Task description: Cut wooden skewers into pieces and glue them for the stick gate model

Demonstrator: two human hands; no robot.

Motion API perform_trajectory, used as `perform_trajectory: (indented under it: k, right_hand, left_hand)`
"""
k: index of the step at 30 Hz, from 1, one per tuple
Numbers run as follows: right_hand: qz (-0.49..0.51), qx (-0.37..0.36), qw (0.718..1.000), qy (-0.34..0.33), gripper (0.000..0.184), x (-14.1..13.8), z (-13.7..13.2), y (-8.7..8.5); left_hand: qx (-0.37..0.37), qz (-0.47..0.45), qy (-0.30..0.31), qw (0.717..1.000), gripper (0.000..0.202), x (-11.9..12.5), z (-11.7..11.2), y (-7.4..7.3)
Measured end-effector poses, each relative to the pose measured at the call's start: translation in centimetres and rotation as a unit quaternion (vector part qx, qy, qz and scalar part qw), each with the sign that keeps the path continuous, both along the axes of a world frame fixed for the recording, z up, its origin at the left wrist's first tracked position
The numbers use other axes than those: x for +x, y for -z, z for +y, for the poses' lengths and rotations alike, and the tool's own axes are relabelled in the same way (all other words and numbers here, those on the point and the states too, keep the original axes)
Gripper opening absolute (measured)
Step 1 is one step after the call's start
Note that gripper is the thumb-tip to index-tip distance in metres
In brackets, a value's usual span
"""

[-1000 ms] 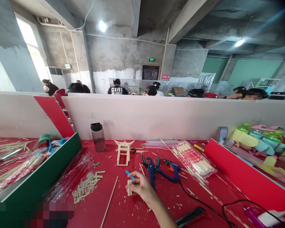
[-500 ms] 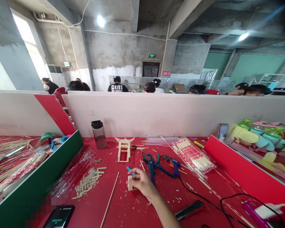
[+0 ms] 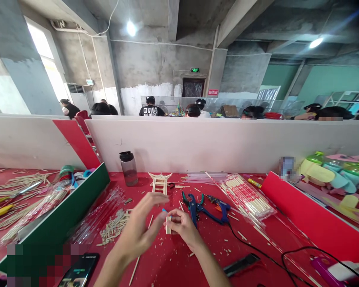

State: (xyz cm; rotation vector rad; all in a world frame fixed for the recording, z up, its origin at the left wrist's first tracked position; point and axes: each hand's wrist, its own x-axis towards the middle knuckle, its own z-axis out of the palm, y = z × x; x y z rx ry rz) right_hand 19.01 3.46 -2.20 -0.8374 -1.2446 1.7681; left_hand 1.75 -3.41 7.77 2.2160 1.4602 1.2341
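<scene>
Since the earlier frame, the left hand (image 3: 137, 227) has entered from the near left and is now close to the right hand (image 3: 184, 228). The grip of the left hand is spread, with the thumb beside a blue piece (image 3: 164, 210); I cannot tell whether they touch. The grip of the right hand pinches a bundle of short sticks (image 3: 168, 226), which stands nearly upright at the middle of the red surface (image 3: 161, 269); whether its lower end touches the surface is not clear. The blue piece sticks out just above this bundle. On the far side, behind the left hand, stands a small stick frame (image 3: 159, 183), and a bottle (image 3: 128, 171) is to its left. A pile of cut sticks (image 3: 112, 232) lies on the left; a blue plier-like tool (image 3: 193, 208) lies on the right.
</scene>
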Motion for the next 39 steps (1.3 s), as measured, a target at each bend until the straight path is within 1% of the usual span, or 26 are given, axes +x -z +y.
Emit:
perform_trajectory:
  k: [2, 4, 5, 7, 8, 9, 11, 13, 16, 21, 25, 33, 36, 39]
  right_hand:
    - [0.008, 0.002, 1.0, 0.003, 0.051, 0.1, 0.0, -0.3]
    - [0.016, -0.005, 1.0, 0.001, 0.051, 0.2, 0.0, -0.5]
    - [0.018, -0.007, 1.0, -0.001, 0.051, 0.3, 0.0, -0.5]
    - [0.017, -0.006, 1.0, -0.008, 0.052, 0.4, 0.0, -0.6]
    - [0.014, -0.004, 1.0, -0.012, 0.053, 0.4, 0.0, -0.5]
    - [0.012, -0.004, 1.0, -0.015, 0.054, 0.3, -0.1, -0.5]
    - [0.01, -0.011, 1.0, -0.02, 0.056, 0.2, -0.2, -0.5]
    - [0.006, -0.016, 1.0, -0.023, 0.056, 0.1, -0.4, -0.5]
    - [0.006, -0.016, 1.0, -0.024, 0.055, 0.0, -0.7, -0.7]
    - [0.01, -0.02, 0.999, -0.035, 0.055, 0.0, -1.0, -1.1]
    - [0.023, -0.022, 0.999, -0.043, 0.057, 0.0, -1.0, -1.0]
    - [0.046, -0.028, 0.997, -0.057, 0.053, 0.0, -0.9, -0.7]
    - [0.038, -0.028, 0.997, -0.056, 0.053, 0.0, -0.9, -0.6]
    - [0.017, -0.025, 0.998, -0.048, 0.054, 0.1, -0.9, -0.8]
  left_hand:
    - [-0.036, 0.016, 0.028, 0.999, 0.042, 0.5, 0.7, 1.3]
    - [-0.078, 0.024, 0.051, 0.995, 0.05, 0.9, 1.3, 3.4]
    - [-0.092, 0.019, 0.052, 0.994, 0.053, 1.0, 1.4, 4.5]
    - [-0.117, 0.015, 0.064, 0.991, 0.057, 0.9, 1.3, 6.6]
    - [-0.124, 0.012, 0.067, 0.99, 0.058, 0.7, 1.2, 7.4]
    - [-0.13, 0.009, 0.068, 0.989, 0.059, 0.5, 1.0, 8.1]
    - [-0.134, 0.004, 0.066, 0.989, 0.061, 0.0, 0.8, 8.9]
    - [-0.132, 0.004, 0.063, 0.989, 0.064, -0.4, 0.7, 9.2]
    - [-0.128, 0.007, 0.061, 0.99, 0.066, -0.7, 0.6, 9.3]
    - [-0.122, 0.013, 0.061, 0.991, 0.064, -0.4, 0.5, 9.5]
    - [-0.117, 0.007, 0.05, 0.992, 0.063, -0.2, 0.6, 9.9]
    - [-0.102, 0.007, 0.038, 0.994, 0.06, -0.1, 0.5, 9.4]
    - [-0.102, 0.006, 0.041, 0.994, 0.061, -0.2, 0.4, 9.5]
    - [-0.104, 0.005, 0.044, 0.994, 0.064, -0.3, 0.5, 9.9]
